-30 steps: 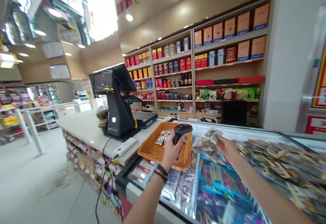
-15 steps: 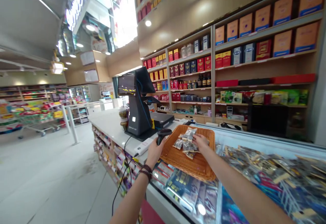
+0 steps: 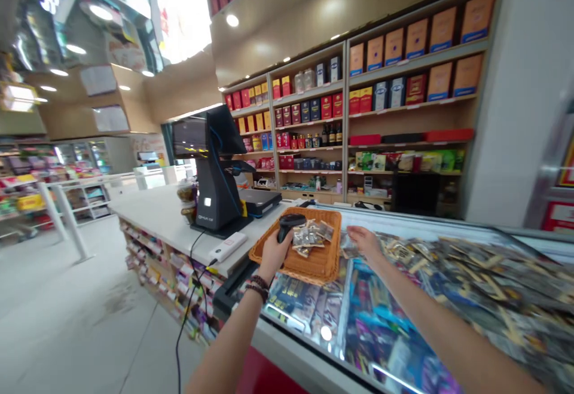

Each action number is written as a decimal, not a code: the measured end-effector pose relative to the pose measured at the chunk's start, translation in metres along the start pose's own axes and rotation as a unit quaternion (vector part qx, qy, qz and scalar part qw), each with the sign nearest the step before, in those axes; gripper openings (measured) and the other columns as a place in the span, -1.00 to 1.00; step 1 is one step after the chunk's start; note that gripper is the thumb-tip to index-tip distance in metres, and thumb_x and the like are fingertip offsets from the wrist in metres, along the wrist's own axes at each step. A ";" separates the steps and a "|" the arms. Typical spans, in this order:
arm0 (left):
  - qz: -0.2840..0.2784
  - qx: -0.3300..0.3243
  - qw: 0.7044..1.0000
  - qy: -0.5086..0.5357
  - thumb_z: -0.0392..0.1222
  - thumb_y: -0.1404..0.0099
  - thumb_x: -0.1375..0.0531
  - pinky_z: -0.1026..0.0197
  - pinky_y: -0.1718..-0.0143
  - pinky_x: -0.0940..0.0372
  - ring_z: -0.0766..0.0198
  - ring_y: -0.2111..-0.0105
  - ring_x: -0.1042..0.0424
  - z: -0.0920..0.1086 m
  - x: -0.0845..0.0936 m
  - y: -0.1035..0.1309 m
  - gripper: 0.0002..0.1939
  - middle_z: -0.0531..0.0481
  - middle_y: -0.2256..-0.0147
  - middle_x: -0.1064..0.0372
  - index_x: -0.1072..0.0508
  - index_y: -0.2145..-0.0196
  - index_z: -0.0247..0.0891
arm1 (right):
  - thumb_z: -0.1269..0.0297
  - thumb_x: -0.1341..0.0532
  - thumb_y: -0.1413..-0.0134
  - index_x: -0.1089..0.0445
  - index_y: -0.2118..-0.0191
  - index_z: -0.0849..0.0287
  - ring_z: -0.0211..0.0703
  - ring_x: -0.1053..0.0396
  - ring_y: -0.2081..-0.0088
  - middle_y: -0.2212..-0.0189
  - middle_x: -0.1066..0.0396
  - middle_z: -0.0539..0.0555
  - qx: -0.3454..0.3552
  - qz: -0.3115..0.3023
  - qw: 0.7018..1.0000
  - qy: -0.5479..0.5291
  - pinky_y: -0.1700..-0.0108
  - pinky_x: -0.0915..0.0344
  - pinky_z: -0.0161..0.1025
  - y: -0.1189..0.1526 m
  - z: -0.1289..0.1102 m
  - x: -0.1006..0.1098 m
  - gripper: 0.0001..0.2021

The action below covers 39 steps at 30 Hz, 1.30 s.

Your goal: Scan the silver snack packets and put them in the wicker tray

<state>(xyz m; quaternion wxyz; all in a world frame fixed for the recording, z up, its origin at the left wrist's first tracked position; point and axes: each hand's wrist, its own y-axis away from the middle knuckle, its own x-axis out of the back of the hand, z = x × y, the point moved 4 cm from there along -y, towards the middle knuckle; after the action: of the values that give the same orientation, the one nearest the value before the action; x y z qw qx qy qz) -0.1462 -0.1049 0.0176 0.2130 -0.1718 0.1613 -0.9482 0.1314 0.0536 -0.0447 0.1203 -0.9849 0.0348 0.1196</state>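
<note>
My left hand (image 3: 274, 254) is closed around a black handheld barcode scanner (image 3: 292, 220), its head above the left part of an orange-brown woven basket (image 3: 320, 269). Several small clear snack packets (image 3: 309, 236) lie in a loose pile in the basket. My right hand (image 3: 366, 243) is off the basket's right side, over the glass display case (image 3: 314, 339). Its fingers look loosely apart and I see nothing held in them. Similar packets lie in the case, just beneath and beside the fingertips.
A black checkout terminal (image 3: 213, 182) stands on the white counter (image 3: 146, 199) at left, with a white box-shaped device (image 3: 228, 247) and cable near the edge. A dark flat device (image 3: 260, 201) lies behind it. Shelves (image 3: 309, 92) of boxed goods and bottles line the back wall.
My right hand has left the packets in the basket and moved right, over the display case. The scanner is now above the basket's left part. The whole view has turned right.
</note>
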 end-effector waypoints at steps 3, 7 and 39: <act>-0.054 -0.010 0.996 0.075 0.32 -0.21 -0.23 0.32 0.64 -0.06 0.42 0.70 -0.17 0.016 -0.049 0.007 -0.50 0.15 0.63 -0.23 -0.28 0.44 -0.20 | 0.39 -0.44 0.26 -0.55 0.43 0.12 -0.07 -0.56 0.29 0.44 -0.61 0.03 0.005 0.029 0.999 0.043 0.22 -0.48 -0.22 0.011 -0.013 0.068 -0.85; -0.124 -0.023 0.986 0.112 0.33 -0.20 -0.23 0.33 0.66 -0.05 0.43 0.73 -0.15 0.037 -0.113 0.025 -0.49 0.17 0.66 -0.19 -0.26 0.45 -0.19 | 0.35 -0.49 0.29 -0.53 0.46 0.12 -0.04 -0.54 0.30 0.46 -0.59 0.03 0.008 0.057 0.994 0.097 0.24 -0.46 -0.20 0.031 -0.036 0.149 -0.82; -0.245 0.031 0.957 0.150 0.45 -0.09 -0.25 0.31 0.65 -0.04 0.42 0.72 -0.10 0.019 -0.232 0.097 -0.39 0.21 0.69 -0.11 -0.32 0.38 -0.21 | -0.03 -0.52 0.36 -0.56 0.39 0.13 0.04 -0.61 0.35 0.40 -0.59 0.06 0.043 0.189 0.981 0.024 0.15 -0.59 -0.07 0.060 0.001 0.241 -0.60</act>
<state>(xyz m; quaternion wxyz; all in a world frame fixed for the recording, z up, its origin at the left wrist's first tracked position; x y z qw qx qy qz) 0.0920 -0.0859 -0.0615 -0.0476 -0.0551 0.1150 -0.9907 0.3587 -0.0142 -0.1179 0.1372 -0.9569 0.2287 0.1149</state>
